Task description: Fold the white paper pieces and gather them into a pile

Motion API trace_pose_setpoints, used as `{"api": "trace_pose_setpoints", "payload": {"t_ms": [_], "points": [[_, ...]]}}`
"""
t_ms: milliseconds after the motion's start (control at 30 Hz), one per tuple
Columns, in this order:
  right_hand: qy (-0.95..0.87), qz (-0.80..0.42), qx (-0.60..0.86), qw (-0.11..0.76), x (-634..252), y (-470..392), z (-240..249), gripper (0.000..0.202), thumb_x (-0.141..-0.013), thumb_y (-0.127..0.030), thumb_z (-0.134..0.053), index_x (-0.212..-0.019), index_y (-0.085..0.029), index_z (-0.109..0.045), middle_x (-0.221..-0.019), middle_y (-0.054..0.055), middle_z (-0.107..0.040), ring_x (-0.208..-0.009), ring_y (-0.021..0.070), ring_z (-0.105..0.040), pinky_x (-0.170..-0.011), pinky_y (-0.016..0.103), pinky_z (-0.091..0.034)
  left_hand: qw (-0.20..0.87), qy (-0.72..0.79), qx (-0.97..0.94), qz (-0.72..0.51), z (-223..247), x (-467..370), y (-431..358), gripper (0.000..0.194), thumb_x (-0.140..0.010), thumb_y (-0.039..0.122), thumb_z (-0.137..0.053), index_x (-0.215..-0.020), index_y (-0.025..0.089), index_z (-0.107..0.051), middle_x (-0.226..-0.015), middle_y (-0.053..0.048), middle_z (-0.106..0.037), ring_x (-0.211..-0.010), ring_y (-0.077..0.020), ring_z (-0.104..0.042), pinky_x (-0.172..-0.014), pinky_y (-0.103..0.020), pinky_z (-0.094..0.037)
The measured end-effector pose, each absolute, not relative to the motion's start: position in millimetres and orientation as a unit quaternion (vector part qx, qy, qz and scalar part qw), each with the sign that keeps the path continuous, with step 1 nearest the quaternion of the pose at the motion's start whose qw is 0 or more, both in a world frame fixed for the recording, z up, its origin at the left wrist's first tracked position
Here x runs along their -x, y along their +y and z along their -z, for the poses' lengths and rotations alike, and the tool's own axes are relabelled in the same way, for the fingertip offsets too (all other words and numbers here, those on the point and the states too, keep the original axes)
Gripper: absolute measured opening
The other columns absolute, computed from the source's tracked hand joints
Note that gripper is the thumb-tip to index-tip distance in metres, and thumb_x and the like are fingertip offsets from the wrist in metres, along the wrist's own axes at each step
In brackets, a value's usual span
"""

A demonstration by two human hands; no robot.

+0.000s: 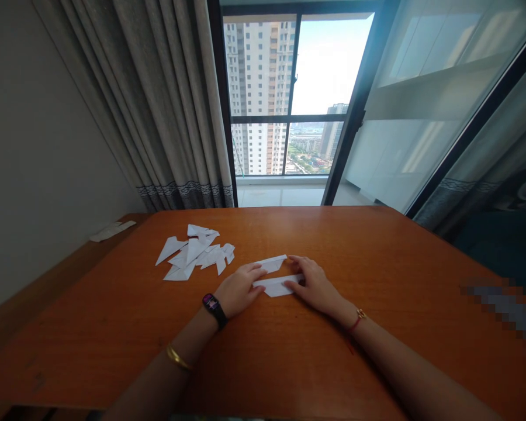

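Note:
Two folded white paper pieces lie one behind the other near the middle of the wooden table (pixel 355 245). The nearer piece (pixel 277 286) has my left hand (pixel 241 287) at its left end and my right hand (pixel 314 285) at its right end, with fingers of both resting on it. The farther piece (pixel 272 264) reaches from my left fingers to the index fingertip of my right hand. My left hand wears a black watch at the wrist. Fingers of both hands are apart, bent over the papers.
Left of my hands lies a loose pile of folded white papers (pixel 195 248). More pale paper (pixel 113 231) is on the ledge at the far left. Behind the table are a grey curtain (pixel 170 117) and a window. A pixelated patch covers the table's right edge.

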State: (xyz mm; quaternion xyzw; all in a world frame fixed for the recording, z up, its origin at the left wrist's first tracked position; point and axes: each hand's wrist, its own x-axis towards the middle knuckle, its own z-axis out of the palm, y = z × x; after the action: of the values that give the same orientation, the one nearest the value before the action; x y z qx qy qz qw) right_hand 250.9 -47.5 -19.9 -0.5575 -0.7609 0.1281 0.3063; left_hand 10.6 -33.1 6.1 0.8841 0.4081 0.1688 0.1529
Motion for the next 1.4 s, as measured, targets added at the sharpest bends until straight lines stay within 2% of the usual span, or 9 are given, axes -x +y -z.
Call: {"api": "trace_pose_setpoints", "payload": {"t_ms": [167,333,433,567,700,867,1100,1233,1400], "points": [[-0.775,-0.108,0.561,0.271,-248.9,-49.5,14.9,0.037,-0.082,-0.031,-0.060,-0.117,-0.021,-0.057,-0.114,0.008,-0.058,-0.104,0.0242,-0.050,-0.093,0.041,-0.038,0.120,0.416,-0.884,-0.178,-11.1,-10.2,-32.8,0.030,-0.086,0.031,-0.056,-0.114,0.020,-0.063,-0.132,-0.009,-0.053,-0.123,-0.0231,-0.046,-0.107,-0.037,-0.036],[-0.802,-0.127,0.535,0.233,-249.0,-54.4,4.5,0.044,-0.073,-0.045,-0.070,-0.111,-0.025,-0.062,-0.111,0.007,-0.057,-0.102,0.0250,-0.049,-0.090,0.041,-0.036,0.084,0.429,-0.884,-0.165,-4.8,-13.0,-32.6,0.035,-0.091,0.035,-0.049,-0.122,0.023,-0.058,-0.135,-0.008,-0.051,-0.127,-0.0240,-0.042,-0.110,-0.044,-0.029],[-0.805,-0.126,0.544,0.200,-247.6,-58.0,-1.0,0.045,-0.065,-0.051,-0.075,-0.101,-0.027,-0.065,-0.107,0.006,-0.057,-0.100,0.0268,-0.048,-0.089,0.044,-0.034,0.079,0.463,-0.872,-0.140,-1.0,-12.6,-32.2,0.042,-0.093,0.041,-0.044,-0.131,0.027,-0.050,-0.142,-0.008,-0.044,-0.133,-0.0275,-0.034,-0.111,-0.056,-0.018],[-0.808,-0.140,0.539,0.195,-247.2,-59.8,-4.6,0.041,-0.062,-0.047,-0.078,-0.093,-0.025,-0.064,-0.102,0.004,-0.059,-0.098,0.0257,-0.048,-0.089,0.044,-0.032,0.117,0.470,-0.869,-0.101,-3.0,-10.2,-33.5,0.041,-0.095,0.048,-0.032,-0.128,0.035,-0.053,-0.146,-0.005,-0.040,-0.137,-0.0305,-0.028,-0.105,-0.069,0.000],[-0.809,-0.177,0.523,0.204,-250.0,-57.8,-7.6,0.043,-0.060,-0.042,-0.080,-0.093,-0.022,-0.061,-0.097,0.004,-0.060,-0.093,0.0234,-0.051,-0.085,0.039,-0.036,0.164,0.437,-0.876,-0.124,-7.9,-9.6,-36.2,0.043,-0.097,0.045,-0.026,-0.124,0.032,-0.057,-0.140,-0.004,-0.048,-0.135,-0.0261,-0.032,-0.109,-0.063,0.006],[-0.810,-0.204,0.491,0.245,-251.4,-59.1,-10.1,0.043,-0.062,-0.031,-0.078,-0.099,-0.021,-0.060,-0.098,0.004,-0.057,-0.091,0.0214,-0.052,-0.081,0.033,-0.042,0.196,0.407,-0.877,-0.165,-9.7,-10.9,-38.9,0.041,-0.098,0.040,-0.028,-0.119,0.026,-0.060,-0.128,-0.005,-0.058,-0.127,-0.0211,-0.043,-0.115,-0.052,-0.003],[-0.816,-0.183,0.481,0.262,-246.9,-57.8,-9.6,0.038,-0.067,-0.025,-0.073,-0.104,-0.021,-0.063,-0.097,0.005,-0.056,-0.092,0.0215,-0.052,-0.084,0.034,-0.043,0.213,0.407,-0.867,-0.191,-12.8,-12.9,-40.2,0.037,-0.096,0.038,-0.036,-0.126,0.024,-0.051,-0.124,-0.005,-0.061,-0.116,-0.0194,-0.052,-0.114,-0.051,-0.008],[-0.827,-0.144,0.484,0.248,-241.7,-49.1,-8.5,0.036,-0.071,-0.033,-0.072,-0.105,-0.022,-0.066,-0.098,0.007,-0.056,-0.094,0.0230,-0.050,-0.087,0.038,-0.040,0.201,0.405,-0.870,-0.197,-7.5,-15.5,-38.4,0.040,-0.085,0.033,-0.056,-0.124,0.024,-0.051,-0.122,-0.005,-0.062,-0.114,-0.0212,-0.054,-0.114,-0.052,-0.005],[-0.831,-0.103,0.506,0.207,-240.4,-45.2,-0.9,0.037,-0.076,-0.044,-0.067,-0.107,-0.025,-0.066,-0.110,0.008,-0.056,-0.102,0.0266,-0.046,-0.092,0.045,-0.032,0.205,0.398,-0.873,-0.195,-4.0,-17.6,-37.5,0.038,-0.082,0.025,-0.058,-0.120,0.025,-0.055,-0.122,-0.005,-0.061,-0.115,-0.0228,-0.053,-0.114,-0.053,-0.005]]}}
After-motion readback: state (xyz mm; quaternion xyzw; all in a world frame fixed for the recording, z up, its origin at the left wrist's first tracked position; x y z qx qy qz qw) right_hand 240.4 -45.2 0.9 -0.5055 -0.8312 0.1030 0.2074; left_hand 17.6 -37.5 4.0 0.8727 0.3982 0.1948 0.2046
